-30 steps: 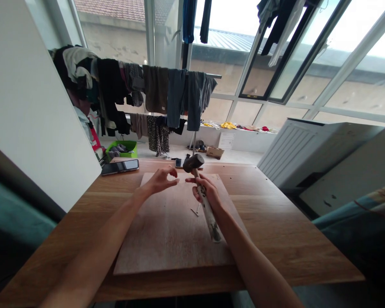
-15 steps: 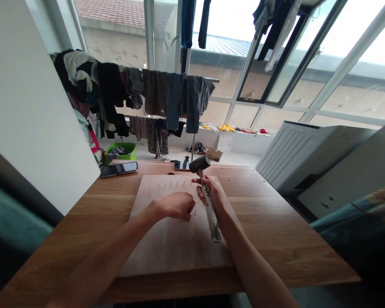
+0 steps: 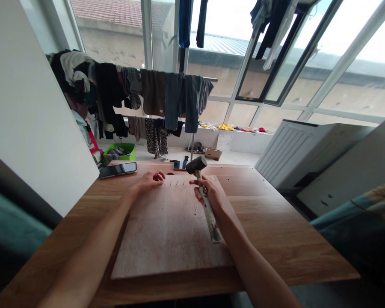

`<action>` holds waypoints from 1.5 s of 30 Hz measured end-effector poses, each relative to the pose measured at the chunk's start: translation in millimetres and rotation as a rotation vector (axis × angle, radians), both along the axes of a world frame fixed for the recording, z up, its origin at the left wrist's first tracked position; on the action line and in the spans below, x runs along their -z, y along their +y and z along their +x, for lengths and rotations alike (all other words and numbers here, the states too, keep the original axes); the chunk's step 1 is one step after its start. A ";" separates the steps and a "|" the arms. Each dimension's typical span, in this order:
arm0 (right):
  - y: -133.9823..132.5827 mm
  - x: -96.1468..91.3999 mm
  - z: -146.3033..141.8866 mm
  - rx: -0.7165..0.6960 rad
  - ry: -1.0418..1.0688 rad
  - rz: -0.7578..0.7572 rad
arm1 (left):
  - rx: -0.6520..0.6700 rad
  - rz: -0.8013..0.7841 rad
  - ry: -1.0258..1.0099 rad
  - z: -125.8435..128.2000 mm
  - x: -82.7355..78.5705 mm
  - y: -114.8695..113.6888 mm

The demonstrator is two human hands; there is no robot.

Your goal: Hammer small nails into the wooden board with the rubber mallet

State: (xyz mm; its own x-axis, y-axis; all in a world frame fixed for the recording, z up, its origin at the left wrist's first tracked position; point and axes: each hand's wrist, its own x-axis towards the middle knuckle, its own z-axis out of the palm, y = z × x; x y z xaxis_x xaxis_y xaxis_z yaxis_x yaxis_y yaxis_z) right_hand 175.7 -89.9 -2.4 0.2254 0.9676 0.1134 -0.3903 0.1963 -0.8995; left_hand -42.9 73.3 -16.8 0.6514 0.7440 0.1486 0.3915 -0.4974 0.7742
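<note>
A thin plywood board lies on the wooden table. My right hand is closed round the pale handle of a hammer, whose dark head is raised over the board's far edge. My left hand rests at the board's far left corner with its fingers pinched together, apparently on a small nail. A short row of nails stands in the board between my hands. One loose nail lies on the board left of the hammer handle.
Two phones lie on the table's far side, a large one at the left and a smaller one behind the hammer. A white panel leans at the left. Beyond stand a clothes rack, windows and a white ribbed unit.
My left hand dropped to the loose nails mid-board, then moved up to the board's far left with fingers pinched. One loose nail is left on the board. The hammer barely moved.
</note>
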 end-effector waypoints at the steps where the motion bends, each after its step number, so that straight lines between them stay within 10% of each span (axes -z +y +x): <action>1: 0.0 0.2 -0.1 -0.003 -0.004 -0.002 | 0.004 -0.008 -0.006 0.2 3.3 -0.1; 45: 9.0 0.2 -32.7 -0.226 -0.240 -0.032 | 0.000 0.095 -0.123 5.8 21.8 -3.1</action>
State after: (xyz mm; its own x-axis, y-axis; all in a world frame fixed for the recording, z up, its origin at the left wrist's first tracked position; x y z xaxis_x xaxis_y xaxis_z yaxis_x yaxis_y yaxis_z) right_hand 143.0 -80.9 -2.5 -0.0246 0.9941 0.1060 -0.1969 0.0992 -0.9754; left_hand -37.2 70.2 -38.6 0.6236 0.7231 0.2969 0.2966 -0.5703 0.7660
